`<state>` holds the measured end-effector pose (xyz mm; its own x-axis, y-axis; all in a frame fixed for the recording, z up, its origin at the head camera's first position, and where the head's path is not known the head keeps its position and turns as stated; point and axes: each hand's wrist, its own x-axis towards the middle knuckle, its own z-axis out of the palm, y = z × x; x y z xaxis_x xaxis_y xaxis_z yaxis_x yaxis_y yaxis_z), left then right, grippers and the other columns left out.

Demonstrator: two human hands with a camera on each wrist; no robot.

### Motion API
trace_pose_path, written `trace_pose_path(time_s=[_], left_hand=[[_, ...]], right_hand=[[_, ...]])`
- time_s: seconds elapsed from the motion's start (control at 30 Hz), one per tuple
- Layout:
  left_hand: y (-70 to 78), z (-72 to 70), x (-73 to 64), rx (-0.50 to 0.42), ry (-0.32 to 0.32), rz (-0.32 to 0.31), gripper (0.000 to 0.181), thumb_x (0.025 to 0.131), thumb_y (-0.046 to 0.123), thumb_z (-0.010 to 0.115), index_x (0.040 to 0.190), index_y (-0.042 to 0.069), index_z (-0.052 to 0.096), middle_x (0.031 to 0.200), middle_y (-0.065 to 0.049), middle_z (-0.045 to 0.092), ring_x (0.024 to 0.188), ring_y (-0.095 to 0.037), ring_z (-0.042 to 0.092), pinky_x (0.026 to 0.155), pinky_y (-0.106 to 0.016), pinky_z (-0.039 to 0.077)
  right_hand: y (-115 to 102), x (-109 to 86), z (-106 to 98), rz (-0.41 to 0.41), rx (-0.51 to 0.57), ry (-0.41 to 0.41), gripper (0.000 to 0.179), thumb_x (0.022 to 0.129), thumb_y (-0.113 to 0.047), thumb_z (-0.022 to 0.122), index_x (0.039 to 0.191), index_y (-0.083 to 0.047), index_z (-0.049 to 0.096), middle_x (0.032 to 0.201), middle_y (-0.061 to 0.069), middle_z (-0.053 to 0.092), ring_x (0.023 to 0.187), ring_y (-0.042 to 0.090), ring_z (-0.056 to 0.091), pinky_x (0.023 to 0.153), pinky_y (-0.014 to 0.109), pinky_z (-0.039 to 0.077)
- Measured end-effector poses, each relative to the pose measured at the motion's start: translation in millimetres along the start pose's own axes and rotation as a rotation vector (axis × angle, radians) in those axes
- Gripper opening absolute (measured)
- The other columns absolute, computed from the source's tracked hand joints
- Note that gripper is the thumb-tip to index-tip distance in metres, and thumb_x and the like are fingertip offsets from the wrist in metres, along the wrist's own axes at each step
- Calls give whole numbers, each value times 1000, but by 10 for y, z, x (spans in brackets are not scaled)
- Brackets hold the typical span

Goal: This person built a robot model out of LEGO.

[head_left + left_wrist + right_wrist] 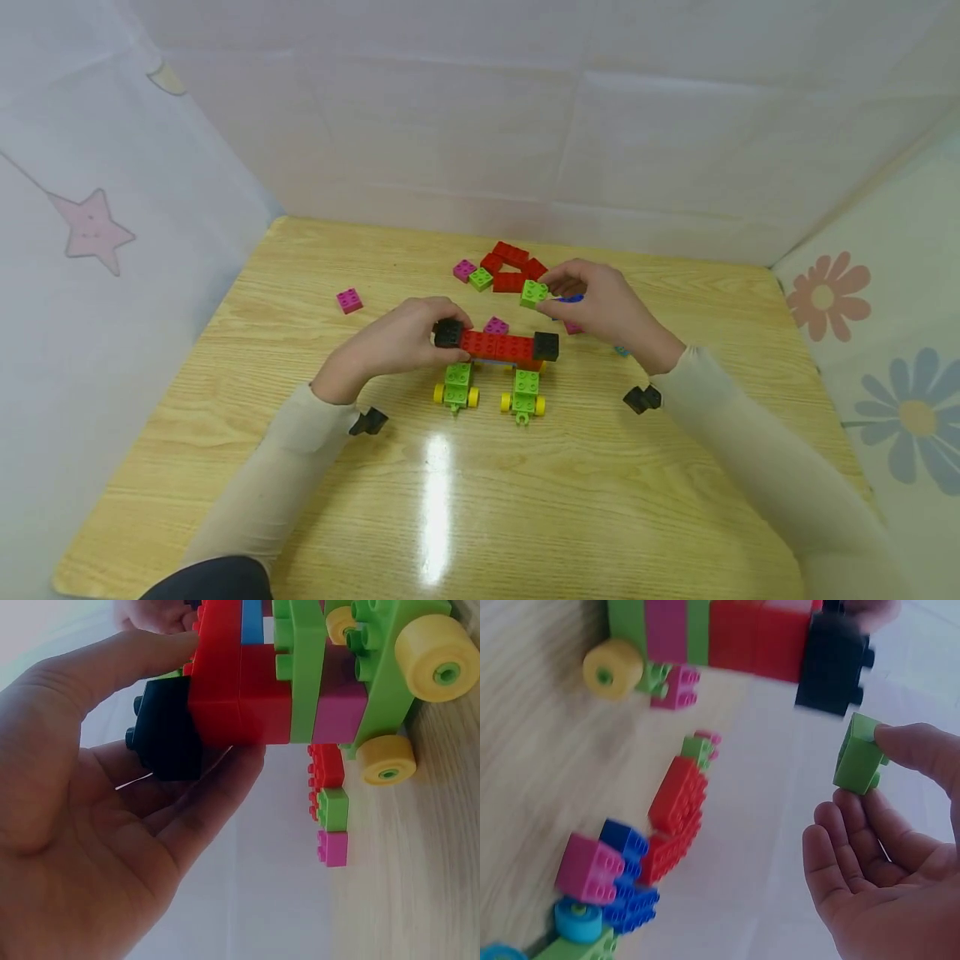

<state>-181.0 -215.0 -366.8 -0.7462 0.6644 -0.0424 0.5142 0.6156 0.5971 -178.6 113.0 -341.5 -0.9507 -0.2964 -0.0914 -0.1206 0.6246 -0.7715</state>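
A toy vehicle of stacked bricks stands on the table, with red bricks point(495, 344) along its top and a black brick point(448, 334) at the left end. Another black brick point(546, 346) caps its right end. Below are green wheeled bases point(458, 385) with yellow wheels point(437, 658). My left hand point(401, 337) grips the left end, thumb on the red top and fingers behind and under. Between thumb and fingertips, my right hand point(600, 304) pinches a small green brick point(859, 754), held in the air beside the right-hand black brick, apart from it.
Behind the vehicle lie loose red bricks point(510, 252), a green brick point(481, 279) and a pink brick point(464, 270). Another pink brick point(349, 301) lies off to the left. Blue bricks point(634, 907) sit beneath my right hand, near a blue wheel point(577, 921). White sheets hang around the table.
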Motion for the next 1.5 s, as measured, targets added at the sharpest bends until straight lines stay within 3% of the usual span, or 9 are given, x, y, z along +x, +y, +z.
trace_pose_path(time_s=[0.27,0.47,0.73,0.87,1.07,1.5], left_hand=[[57,48,46,-45,99,49,40,100,29,86,134,10,75,133,-10,78,117,-27,75,106,-48,64],[123,106,99,-83,154,105,36,103,27,83,134,11,76,133,-9,78,121,-32,77,108,-50,64],[203,188,156,-71,145,158,37,105,26,81,137,8,75,135,-13,78,122,-30,77,106,-48,65],[212,201,160,-75,145,167,35,105,25,81,136,10,76,133,-10,79,121,-29,77,105,-46,65],[230,206,159,-58,147,156,31,104,27,82,132,14,79,125,-2,81,112,-18,75,99,-41,65],[274,202,147,-37,130,117,29,102,25,85,129,15,82,121,1,82,109,-16,75,97,-40,64]], right_hand=[[-102,-137,201,-32,9,-45,41,101,-34,85,138,-19,75,134,1,75,122,28,70,109,53,59],[-94,-189,306,-48,21,-67,39,101,-32,85,136,-17,75,135,2,76,123,28,72,110,55,59],[-85,-212,390,-64,-25,-65,38,101,-31,86,135,-17,77,133,3,76,121,26,75,107,54,62],[-78,-204,412,-64,-52,-55,37,99,-32,87,133,-18,78,128,1,77,118,24,76,107,52,62],[-100,-214,421,-73,-59,-60,38,99,-32,88,132,-17,78,129,1,78,119,25,76,109,53,62],[-101,-216,443,-71,-46,-72,36,97,-32,90,129,-19,79,127,0,78,120,25,75,111,53,61]])
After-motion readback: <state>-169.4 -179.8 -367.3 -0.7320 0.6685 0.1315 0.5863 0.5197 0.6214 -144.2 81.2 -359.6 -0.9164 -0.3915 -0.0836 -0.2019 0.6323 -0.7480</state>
